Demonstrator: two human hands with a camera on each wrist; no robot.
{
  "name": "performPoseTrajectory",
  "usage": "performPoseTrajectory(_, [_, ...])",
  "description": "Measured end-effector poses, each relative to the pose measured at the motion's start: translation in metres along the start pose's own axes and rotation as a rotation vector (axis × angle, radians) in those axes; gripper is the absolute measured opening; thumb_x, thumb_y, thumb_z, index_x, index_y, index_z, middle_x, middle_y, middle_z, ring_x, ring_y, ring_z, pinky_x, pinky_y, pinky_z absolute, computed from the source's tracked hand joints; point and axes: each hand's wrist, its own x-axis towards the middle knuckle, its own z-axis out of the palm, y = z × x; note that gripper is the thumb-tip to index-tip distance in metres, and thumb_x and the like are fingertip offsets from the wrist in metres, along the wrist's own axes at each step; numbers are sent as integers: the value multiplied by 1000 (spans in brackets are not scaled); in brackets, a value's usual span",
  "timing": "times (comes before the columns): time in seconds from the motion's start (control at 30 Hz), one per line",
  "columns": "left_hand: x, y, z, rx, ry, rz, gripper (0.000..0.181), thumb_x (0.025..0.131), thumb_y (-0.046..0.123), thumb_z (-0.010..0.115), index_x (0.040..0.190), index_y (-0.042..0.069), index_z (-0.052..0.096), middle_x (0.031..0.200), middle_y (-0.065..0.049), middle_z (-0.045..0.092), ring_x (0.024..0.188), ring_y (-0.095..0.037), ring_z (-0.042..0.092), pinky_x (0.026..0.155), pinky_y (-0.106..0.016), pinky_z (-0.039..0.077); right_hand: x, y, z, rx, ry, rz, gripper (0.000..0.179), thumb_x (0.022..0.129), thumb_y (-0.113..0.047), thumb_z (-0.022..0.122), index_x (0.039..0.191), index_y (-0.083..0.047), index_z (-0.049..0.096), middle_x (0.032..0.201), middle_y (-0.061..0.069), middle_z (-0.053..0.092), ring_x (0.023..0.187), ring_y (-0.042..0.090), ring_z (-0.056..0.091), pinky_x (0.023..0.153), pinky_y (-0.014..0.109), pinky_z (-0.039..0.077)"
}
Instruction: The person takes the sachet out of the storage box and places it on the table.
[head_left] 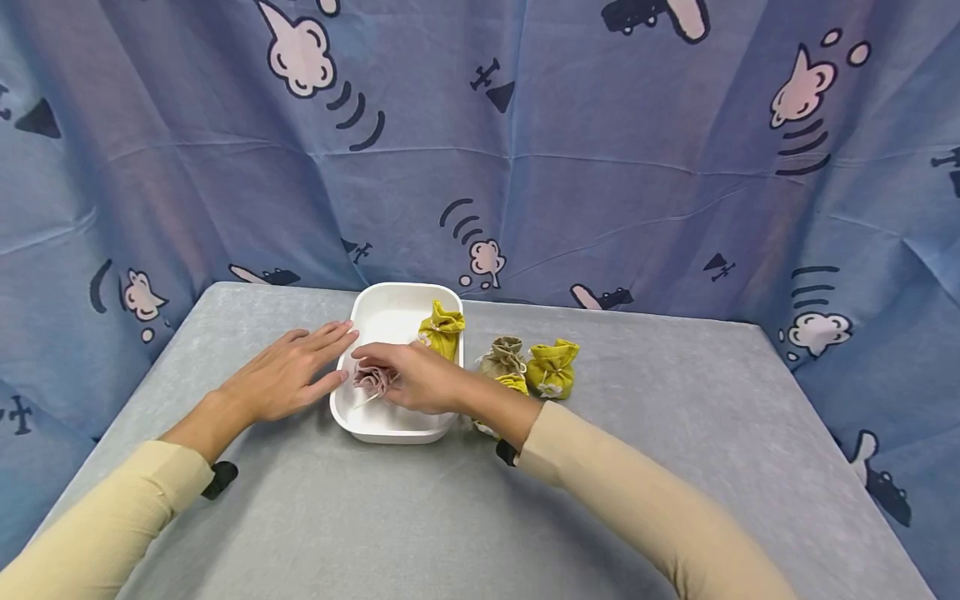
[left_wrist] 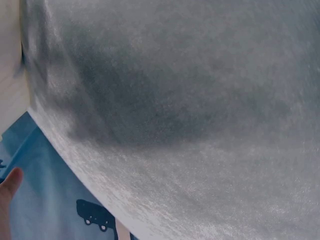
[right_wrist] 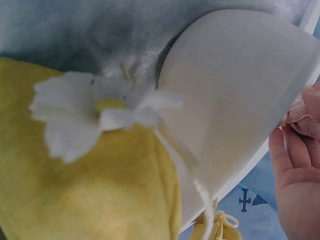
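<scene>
In the head view, my right hand [head_left: 420, 377] is over the white tray [head_left: 390, 312] and pinches a dusty-pink cloth drawstring pouch [head_left: 372, 380] by its gathered top. The pouch's lower part is hidden by the hand. My left hand [head_left: 294, 371] lies with outstretched fingers at the tray's left rim. A yellow pouch [head_left: 444, 327] with a small white flower sits in the tray's far right corner. From the right wrist, the pink pouch [right_wrist: 305, 120] shows between thumb and fingers of the right hand [right_wrist: 300, 185], beyond the tray wall [right_wrist: 220, 85].
Right of the tray stand a khaki pouch [head_left: 501, 358] and a yellow pouch [head_left: 553, 368]. Another yellow pouch [head_left: 513, 382] is partly covered by the right forearm. A grey cloth covers the table [head_left: 337, 517]; a blue patterned curtain [head_left: 585, 200] hangs behind.
</scene>
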Motion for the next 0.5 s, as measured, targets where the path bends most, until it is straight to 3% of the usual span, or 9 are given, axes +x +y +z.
performPoseTrajectory(0.3, [0,2,-1,-9,-11,-10,59,104,37,48,152,4,39,157,-16,36,143,-33,36,109,-56,32,4,1,2,37,-17,47,53,87,0,73,138,-3,55,125,7,69,121,17,61,104,26,43])
performPoseTrajectory(0.5, [0,1,0,-10,-8,-14,60,104,38,49,152,4,39,157,-15,36,144,-33,35,109,-55,32,4,0,2,50,-33,78,49,89,-3,74,135,-3,58,120,7,71,111,12,67,95,20,48])
